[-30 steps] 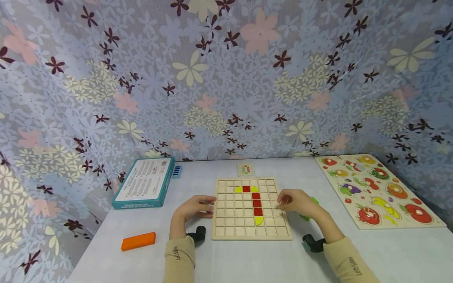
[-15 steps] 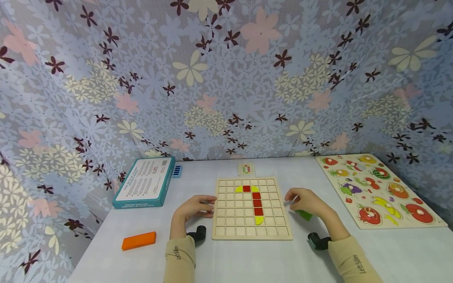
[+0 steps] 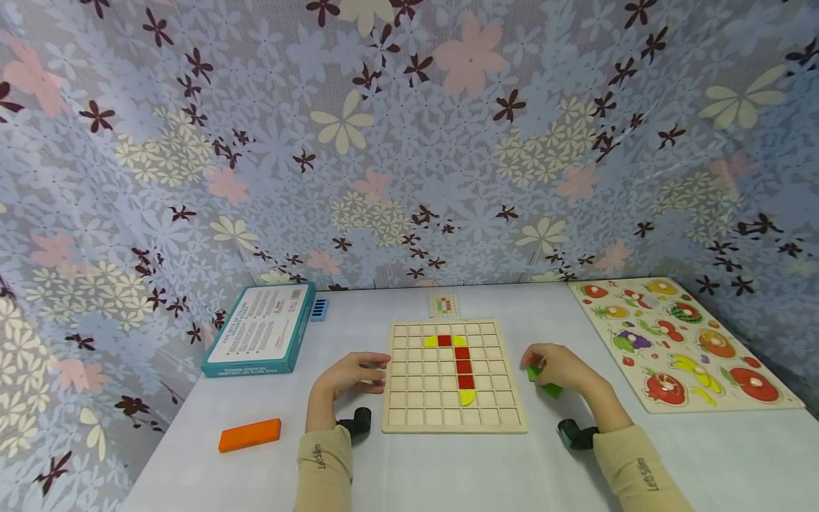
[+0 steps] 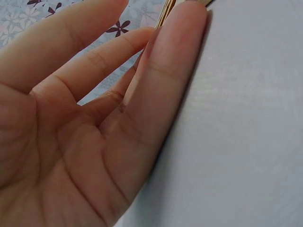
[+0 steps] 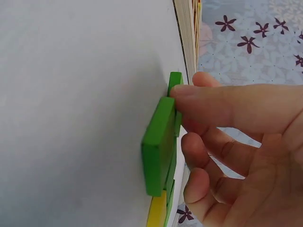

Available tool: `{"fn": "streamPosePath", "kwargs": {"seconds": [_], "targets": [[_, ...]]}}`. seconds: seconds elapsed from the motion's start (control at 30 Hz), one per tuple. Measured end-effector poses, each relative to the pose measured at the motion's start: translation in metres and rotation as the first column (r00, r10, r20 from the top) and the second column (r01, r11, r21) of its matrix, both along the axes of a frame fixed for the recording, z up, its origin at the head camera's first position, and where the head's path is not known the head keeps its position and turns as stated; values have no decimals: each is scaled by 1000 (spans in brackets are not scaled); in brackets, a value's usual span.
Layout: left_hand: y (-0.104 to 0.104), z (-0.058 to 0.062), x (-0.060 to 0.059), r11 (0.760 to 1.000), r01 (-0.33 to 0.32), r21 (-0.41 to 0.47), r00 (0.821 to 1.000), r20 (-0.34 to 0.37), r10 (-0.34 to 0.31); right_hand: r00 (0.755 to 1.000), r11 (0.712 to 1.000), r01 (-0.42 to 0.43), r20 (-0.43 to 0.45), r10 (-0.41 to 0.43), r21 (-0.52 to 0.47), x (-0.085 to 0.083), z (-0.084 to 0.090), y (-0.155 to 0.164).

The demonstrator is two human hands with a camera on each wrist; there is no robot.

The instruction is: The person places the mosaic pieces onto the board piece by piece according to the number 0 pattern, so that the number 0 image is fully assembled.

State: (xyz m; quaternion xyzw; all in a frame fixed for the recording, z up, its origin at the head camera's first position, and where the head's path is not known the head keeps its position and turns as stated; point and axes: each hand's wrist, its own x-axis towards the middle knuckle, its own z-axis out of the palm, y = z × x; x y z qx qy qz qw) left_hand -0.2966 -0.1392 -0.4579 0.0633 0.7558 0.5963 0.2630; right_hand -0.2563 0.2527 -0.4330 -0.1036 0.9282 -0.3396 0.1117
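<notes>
progress on the wooden grid board (image 3: pixel 454 377) we judge as early: a short figure of red squares (image 3: pixel 463 360) down one column, with yellow curved pieces (image 3: pixel 439 341) at its top and one at its foot, fills only a handful of cells, and most of the grid stands bare. we note the right hand (image 3: pixel 558 368) just beside the board's right edge, its thumb and curled fingers pinching a green tile (image 3: pixel 544 380) low over the white table (image 3: pixel 448 469). the left hand (image 3: pixel 350 375) lies at the board's left edge, fingers nearly straight and close together, touching or almost touching the frame; it holds nothing. we record a small pattern card (image 3: pixel 444 306) beyond the board, a teal box (image 3: pixel 261 329) and an orange block (image 3: pixel 250 434) to the left, and a fruit puzzle (image 3: pixel 678 343) well apart on the right. the head view alone gives us the layout and the count of filled cells. the right wrist view adds what it cannot: the green tile (image 5: pixel 161 146) is a flat slab held at its edge by the thumb (image 5: pixel 227 106), with more green behind it and a yellow piece (image 5: pixel 156 213) at its lower end, so several pieces sit there. the left wrist view shows the left hand's fingers (image 4: pixel 165 90) extended, the little finger against the table, and a sliver of the board's edge at the fingertip.
</notes>
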Motion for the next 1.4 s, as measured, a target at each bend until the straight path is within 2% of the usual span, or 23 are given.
{"fn": "streamPosePath", "kwargs": {"seconds": [0.43,0.8,1.0,1.4], "targets": [[0,-2,0,1000,1,-1,1000,-5,-1,998,999,-14,-57,17,50,-3,-3,-1],[0,-2,0,1000,8,-8,1000,-15,-8,998,1000,8,-61,-7,24,-1,-2,-2],[0,-2,0,1000,-1,-14,1000,-13,1,994,998,66,-86,-64,18,-2,0,-3],[0,-1,0,1000,4,-7,1000,-9,-4,983,982,171,-55,-175,-76,0,6,-12]]}}
